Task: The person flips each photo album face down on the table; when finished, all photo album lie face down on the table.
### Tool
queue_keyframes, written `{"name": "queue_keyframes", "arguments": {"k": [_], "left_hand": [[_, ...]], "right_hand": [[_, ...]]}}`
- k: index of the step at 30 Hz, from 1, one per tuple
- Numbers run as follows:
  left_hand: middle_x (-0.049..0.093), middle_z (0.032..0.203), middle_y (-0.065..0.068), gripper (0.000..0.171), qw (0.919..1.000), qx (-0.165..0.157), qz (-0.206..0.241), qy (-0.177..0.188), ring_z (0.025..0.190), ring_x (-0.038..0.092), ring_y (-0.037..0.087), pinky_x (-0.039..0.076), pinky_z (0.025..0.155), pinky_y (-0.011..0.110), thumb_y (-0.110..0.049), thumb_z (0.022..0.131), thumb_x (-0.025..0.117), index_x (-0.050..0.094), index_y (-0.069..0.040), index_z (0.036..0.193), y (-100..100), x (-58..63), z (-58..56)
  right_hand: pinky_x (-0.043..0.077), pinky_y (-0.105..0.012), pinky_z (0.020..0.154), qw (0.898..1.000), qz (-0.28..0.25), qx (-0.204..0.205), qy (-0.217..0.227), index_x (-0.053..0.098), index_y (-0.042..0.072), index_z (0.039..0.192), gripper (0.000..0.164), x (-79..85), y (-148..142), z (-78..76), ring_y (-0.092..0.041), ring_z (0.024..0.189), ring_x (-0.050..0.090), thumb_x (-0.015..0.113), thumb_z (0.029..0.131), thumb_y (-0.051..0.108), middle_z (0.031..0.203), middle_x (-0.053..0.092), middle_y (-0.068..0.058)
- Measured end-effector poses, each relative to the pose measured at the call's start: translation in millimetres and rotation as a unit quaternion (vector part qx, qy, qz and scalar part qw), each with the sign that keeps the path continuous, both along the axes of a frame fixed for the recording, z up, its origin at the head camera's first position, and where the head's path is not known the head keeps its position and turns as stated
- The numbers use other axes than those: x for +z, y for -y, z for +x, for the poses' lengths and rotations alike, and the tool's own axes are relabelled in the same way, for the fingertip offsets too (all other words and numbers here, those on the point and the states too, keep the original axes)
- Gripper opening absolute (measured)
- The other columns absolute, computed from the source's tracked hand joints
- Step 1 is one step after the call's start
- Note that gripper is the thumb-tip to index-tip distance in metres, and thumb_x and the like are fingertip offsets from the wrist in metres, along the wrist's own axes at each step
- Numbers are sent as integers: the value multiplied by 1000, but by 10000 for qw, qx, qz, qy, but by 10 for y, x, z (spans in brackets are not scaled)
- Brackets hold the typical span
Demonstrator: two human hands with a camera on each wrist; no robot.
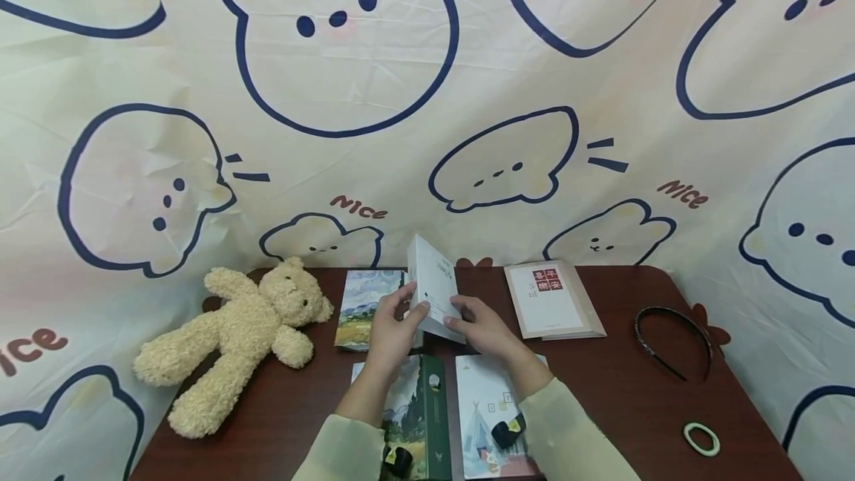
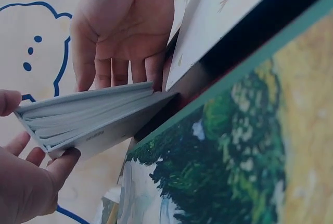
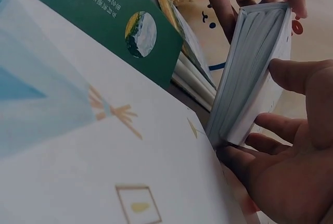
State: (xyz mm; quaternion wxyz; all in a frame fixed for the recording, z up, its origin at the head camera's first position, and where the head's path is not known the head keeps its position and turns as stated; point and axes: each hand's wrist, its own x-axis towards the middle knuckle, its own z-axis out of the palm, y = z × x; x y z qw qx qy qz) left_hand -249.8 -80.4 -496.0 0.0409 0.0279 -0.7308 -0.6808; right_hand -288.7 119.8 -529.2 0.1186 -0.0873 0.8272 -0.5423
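A thick white hardcover book [image 1: 434,284] stands tilted above the table, between both hands. My left hand [image 1: 394,329] grips its left side, thumb on the near face; in the left wrist view its fingertips pinch the cover edges around the pages. My right hand [image 1: 486,326] holds the lower right side, with the thumb [image 3: 289,75] against the cover and other fingers by the bottom edge. Below the hands lie a green-spined book [image 1: 434,414] with a painted cover and a pale book [image 1: 484,421] with a tent drawing. Behind the left hand is a landscape-cover book [image 1: 364,303].
A plush bear [image 1: 247,340] lies at the left on the dark table [image 1: 601,407]. Back right is a white book [image 1: 551,299] with red characters. A black headband [image 1: 668,340] and a pale green ring [image 1: 701,439] lie at the right. A printed cloth [image 1: 401,169] hangs behind.
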Motion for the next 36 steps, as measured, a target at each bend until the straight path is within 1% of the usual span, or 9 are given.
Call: {"name": "queue_keyframes", "arguments": {"k": [3,6,11,17,20,23,29,33,36], "left_hand": [[48,139,13,53,9999,47,-58,-73,130,54,31,55,96,48,-30,98,74,60,-14,146,-4,13,-6],[48,138,13,53,9996,85,-218,-141,131,52,32,54,98,49,-31,97,75,61,-15,146,-7,27,-6],[47,137,12,54,9991,85,-349,-230,135,49,35,52,102,53,-33,96,77,62,-15,145,-24,57,-9],[47,139,10,55,9982,150,-518,-255,137,46,30,48,106,54,-37,93,80,64,-17,142,-45,88,-18],[47,141,9,57,9977,215,-569,-297,138,46,30,47,106,55,-35,92,81,62,-16,143,-60,106,-21],[47,143,9,61,9974,287,-583,-299,134,47,29,48,105,53,-33,92,82,59,-14,146,-75,126,-20],[45,144,10,68,9973,364,-580,-256,126,47,29,51,98,48,-35,89,84,57,-14,147,-96,126,-14],[43,147,12,74,9979,312,-531,-213,129,49,32,53,98,48,-38,86,87,55,-14,149,-119,117,-9],[43,149,14,79,9985,247,-475,-134,130,49,34,53,99,49,-41,85,87,53,-14,151,-140,114,1]], "right_hand": [[41,-54,113,9995,-265,-11,144,51,9,151,64,3,17,3,-38,144,45,71,98,38,158,45,-18],[40,-53,114,9990,-377,-7,224,52,10,152,64,6,30,3,-36,144,46,70,98,39,157,47,-17],[43,-53,111,9988,-368,62,322,52,12,152,63,5,37,15,-32,136,53,68,99,42,153,52,-14],[40,-56,112,9983,-376,150,416,53,17,153,61,8,64,22,-31,134,53,66,99,44,153,52,-11],[39,-57,113,9974,-487,266,469,51,14,154,61,-2,84,23,-33,136,51,63,101,43,154,51,-14],[41,-55,113,9953,-674,331,615,49,12,155,60,-8,100,31,-34,136,52,61,103,40,155,48,-15],[42,-55,112,9919,-891,325,845,48,11,155,59,-13,118,40,-35,130,58,61,103,35,155,49,-17],[40,-57,112,9895,-1023,331,966,48,7,155,61,-31,123,45,-35,125,60,62,102,35,151,53,-17],[40,-57,112,9895,-1048,325,941,48,6,154,61,-21,125,56,-34,124,60,62,101,34,150,54,-15]]}}
